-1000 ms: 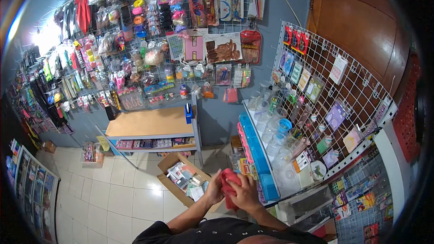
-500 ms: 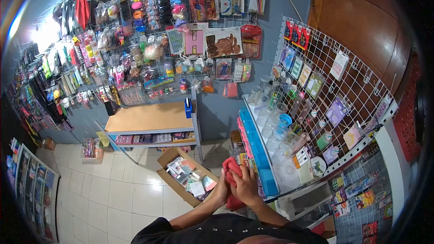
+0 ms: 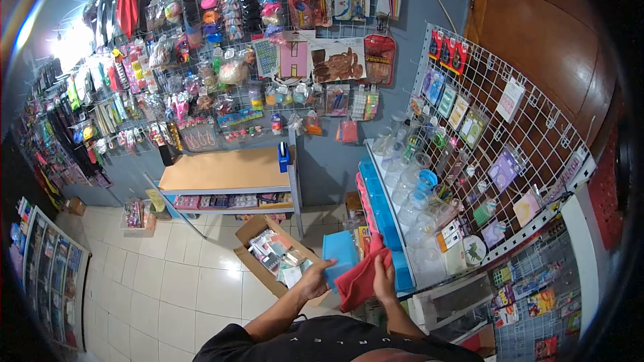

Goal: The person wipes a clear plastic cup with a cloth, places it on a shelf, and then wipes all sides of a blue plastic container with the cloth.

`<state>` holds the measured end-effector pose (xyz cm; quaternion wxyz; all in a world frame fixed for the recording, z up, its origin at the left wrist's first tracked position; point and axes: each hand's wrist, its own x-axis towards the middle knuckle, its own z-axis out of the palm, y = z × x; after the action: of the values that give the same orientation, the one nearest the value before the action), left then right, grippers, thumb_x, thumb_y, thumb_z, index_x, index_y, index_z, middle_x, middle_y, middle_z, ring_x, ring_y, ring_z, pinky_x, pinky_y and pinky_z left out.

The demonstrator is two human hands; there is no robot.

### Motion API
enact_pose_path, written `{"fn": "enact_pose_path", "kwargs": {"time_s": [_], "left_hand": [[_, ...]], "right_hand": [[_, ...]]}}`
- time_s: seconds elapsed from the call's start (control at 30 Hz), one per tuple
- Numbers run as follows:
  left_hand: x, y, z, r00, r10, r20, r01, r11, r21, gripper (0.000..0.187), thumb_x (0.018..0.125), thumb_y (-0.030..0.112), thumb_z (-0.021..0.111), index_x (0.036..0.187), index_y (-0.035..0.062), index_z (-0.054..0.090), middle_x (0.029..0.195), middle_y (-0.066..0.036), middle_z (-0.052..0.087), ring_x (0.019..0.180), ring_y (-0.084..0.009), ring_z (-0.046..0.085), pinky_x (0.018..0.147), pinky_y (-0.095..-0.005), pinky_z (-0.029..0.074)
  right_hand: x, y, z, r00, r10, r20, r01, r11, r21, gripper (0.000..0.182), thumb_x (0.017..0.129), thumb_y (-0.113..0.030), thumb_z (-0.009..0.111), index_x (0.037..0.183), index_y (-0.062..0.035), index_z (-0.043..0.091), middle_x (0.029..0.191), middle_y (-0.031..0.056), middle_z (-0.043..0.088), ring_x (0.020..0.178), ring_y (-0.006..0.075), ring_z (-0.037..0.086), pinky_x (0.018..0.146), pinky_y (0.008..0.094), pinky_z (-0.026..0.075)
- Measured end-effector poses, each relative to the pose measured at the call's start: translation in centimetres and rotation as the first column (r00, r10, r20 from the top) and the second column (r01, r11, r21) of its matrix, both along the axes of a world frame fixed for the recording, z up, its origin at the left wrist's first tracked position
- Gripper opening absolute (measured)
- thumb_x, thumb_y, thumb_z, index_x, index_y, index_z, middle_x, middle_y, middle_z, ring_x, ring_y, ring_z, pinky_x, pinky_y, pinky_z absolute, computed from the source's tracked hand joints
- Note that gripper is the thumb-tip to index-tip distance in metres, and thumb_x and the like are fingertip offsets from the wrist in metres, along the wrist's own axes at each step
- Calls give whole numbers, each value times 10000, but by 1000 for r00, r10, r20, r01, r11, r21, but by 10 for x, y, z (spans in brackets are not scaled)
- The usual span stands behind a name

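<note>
- Both hands are raised in front of my chest, close together. My left hand (image 3: 314,281) grips the lower left edge of a blue box (image 3: 341,255); fingers closed on it, thumb side toward me.
- My right hand (image 3: 384,276) is closed on a red cloth (image 3: 359,280), pinching it near its upper end; I cannot tell how tightly from this view.
- Red cloth hangs as a long strip, its long axis running from upper right at my right hand down to lower left, crossing below the blue box and touching its lower right corner. It sits between the two hands, nearer the right.
- Blue box is held upright, flat face toward me, just left of the cloth and just in front of the blue trays (image 3: 379,218) on the shelf to my right.
- Below and beyond my left hand, a cardboard box (image 3: 258,255) of packets lies open on the tiled floor (image 3: 181,288), well apart from the hands.
- Clear jars (image 3: 409,194) stand on the right shelf against a wire rack (image 3: 530,127) of hanging cards.
- Farthest, a bench (image 3: 228,169) with a bare brown top stands against the wall, under a wall grid (image 3: 221,60) crowded with hung goods.
</note>
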<state>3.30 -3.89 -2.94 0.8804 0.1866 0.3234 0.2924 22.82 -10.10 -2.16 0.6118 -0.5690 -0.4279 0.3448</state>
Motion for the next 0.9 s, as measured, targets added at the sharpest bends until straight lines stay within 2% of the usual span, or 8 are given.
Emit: {"fn": "enact_pose_path", "kwargs": {"time_s": [0.03, 0.1, 0.3, 0.5, 0.57, 0.7, 0.8, 0.9], "left_hand": [[0, -2, -2, 999, -36, 38, 34, 998, 51, 392, 911, 156, 590, 1271, 9, 546, 1247, -142, 614, 1111, -257, 631, 1039, -415, 465], [4, -7, -7, 987, -118, 106, 101, 983, 156, 399, 896, 54, 585, 1286, -6, 532, 1256, -145, 609, 1127, -254, 625, 1045, -401, 462], [22, -18, -13, 930, -347, 120, 301, 907, 293, 427, 828, -58, 618, 1251, -9, 577, 1204, -126, 644, 1110, -229, 628, 1010, -371, 479], [50, -25, -14, 972, -236, -2, 233, 959, 160, 391, 913, 156, 674, 1258, 10, 558, 1182, -97, 642, 1062, -211, 631, 976, -381, 491], [53, -19, -3, 988, -124, -95, 132, 987, 91, 442, 949, 274, 632, 1278, -1, 526, 1186, -108, 635, 1069, -224, 628, 950, -406, 513], [44, -9, 0, 949, 37, -314, -2, 994, 111, 575, 976, 483, 540, 1301, 11, 490, 1194, -116, 621, 1060, -234, 624, 909, -432, 535], [35, 0, -40, 978, 41, -206, 3, 978, 207, 596, 976, 556, 475, 1283, 47, 512, 1237, -108, 599, 1106, -242, 600, 950, -431, 506], [46, -6, -36, 999, -21, 33, 16, 992, 124, 693, 972, 651, 336, 1316, 75, 508, 1214, -99, 616, 1136, -225, 594, 1020, -389, 457]], "right_hand": [[17, 7, -44, 996, 58, -68, -58, 998, 11, 484, 1028, -344, 452, 1355, 12, 475, 1296, 144, 568, 1177, 248, 544, 1000, 362, 416], [8, -3, -24, 944, 86, 318, -100, 995, 28, 495, 1028, -351, 453, 1372, 4, 455, 1312, 162, 554, 1192, 269, 533, 1011, 378, 405], [37, -8, -82, 931, 239, 276, -221, 971, -95, 531, 1011, -315, 510, 1428, -6, 402, 1399, 224, 484, 1287, 321, 473, 1078, 420, 352], [58, 12, -78, 929, 328, -170, -344, 936, -79, 531, 997, -360, 540, 1387, -8, 461, 1255, 216, 603, 1138, 301, 591, 976, 404, 451], [48, 3, -62, 931, 167, 325, -133, 983, -125, 445, 974, -377, 580, 1201, 4, 604, 1059, 203, 668, 948, 292, 651, 845, 378, 500], [41, -3, -49, 851, 211, 481, -274, 960, 64, 340, 919, -263, 641, 1168, -34, 603, 1015, 222, 629, 915, 405, 629, 789, 433, 508], [32, -12, -16, 739, 153, 656, -331, 931, 156, 320, 818, -239, 729, 1061, -44, 655, 979, 190, 602, 905, 401, 598, 805, 458, 488], [12, -28, 8, 588, 129, 799, -349, 931, 106, 435, 747, -317, 777, 1133, -131, 697, 1170, 189, 536, 1052, 400, 518, 901, 493, 427]]}}
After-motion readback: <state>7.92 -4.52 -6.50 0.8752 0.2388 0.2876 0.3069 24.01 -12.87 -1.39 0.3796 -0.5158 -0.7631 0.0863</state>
